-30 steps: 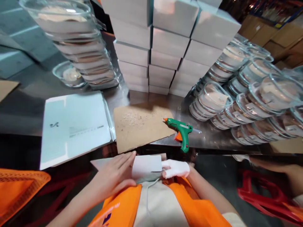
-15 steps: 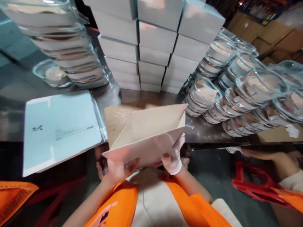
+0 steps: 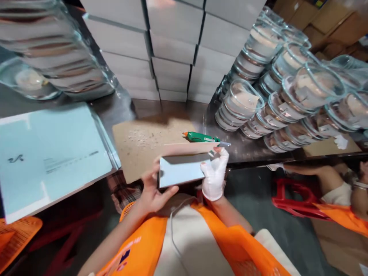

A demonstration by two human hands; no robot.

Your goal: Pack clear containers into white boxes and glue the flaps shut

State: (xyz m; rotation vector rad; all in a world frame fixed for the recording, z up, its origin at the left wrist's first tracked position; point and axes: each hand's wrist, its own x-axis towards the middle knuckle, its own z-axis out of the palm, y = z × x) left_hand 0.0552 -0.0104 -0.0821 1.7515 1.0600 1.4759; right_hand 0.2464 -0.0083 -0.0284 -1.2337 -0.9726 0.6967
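A cardboard box with a pale bluish-white side facing up is held between my two hands, over the table's front edge. My bare left hand grips its left end, thumb along the near edge. At the right end, my right hand in a white glove holds it, with fingers bent over the corner. Just beyond the box lies a slim green tool with an orange tip. Beneath them is a brown cardboard sheet with whitish specks on it.
Flat pale-blue printed sheets are stacked at left. White boxes form a tall stack behind. Clear round containers stand piled on the right, and more at upper left. Another person's arm and a red stool are at right.
The box has turned in my hands: its open inside faced up before, and now a narrow pale side does. The green tool has come into view. The camera view has shifted.
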